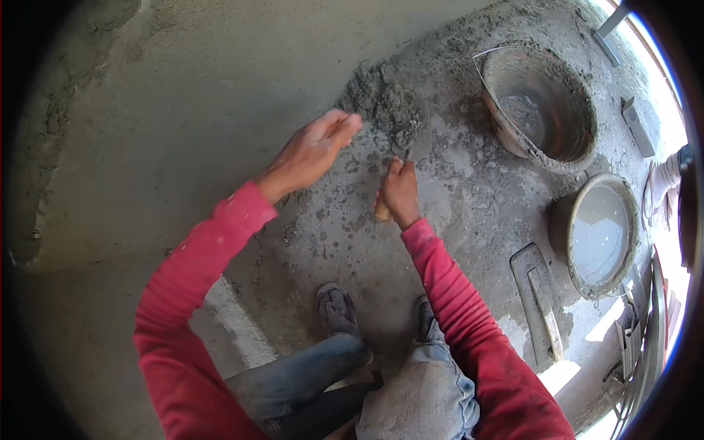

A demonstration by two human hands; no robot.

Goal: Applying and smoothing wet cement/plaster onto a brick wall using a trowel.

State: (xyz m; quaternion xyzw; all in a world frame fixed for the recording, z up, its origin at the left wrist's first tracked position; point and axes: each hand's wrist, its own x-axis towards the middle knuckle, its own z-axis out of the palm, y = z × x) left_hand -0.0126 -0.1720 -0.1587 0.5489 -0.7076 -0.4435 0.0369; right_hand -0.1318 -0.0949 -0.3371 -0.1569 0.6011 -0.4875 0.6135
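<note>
My right hand (400, 192) is closed around the wooden handle of a trowel (383, 212). Its blade points away from me and is mostly covered by wet mortar at the near edge of a grey mortar heap (389, 103). To the left of the heap, my left hand (312, 154) is raised with fingers stretched forward and nothing visible in it. It hovers apart from the trowel, beside a smooth grey plastered surface (191, 110).
Right of the heap stands a mortar-caked bucket (506, 125) with a wire handle. Nearer is a bucket of cloudy water (561, 227). A plastering float (539, 301) lies on the floor. A grey block (642, 126) and long strips (653, 323) line the right edge. My shoes (337, 308) are below.
</note>
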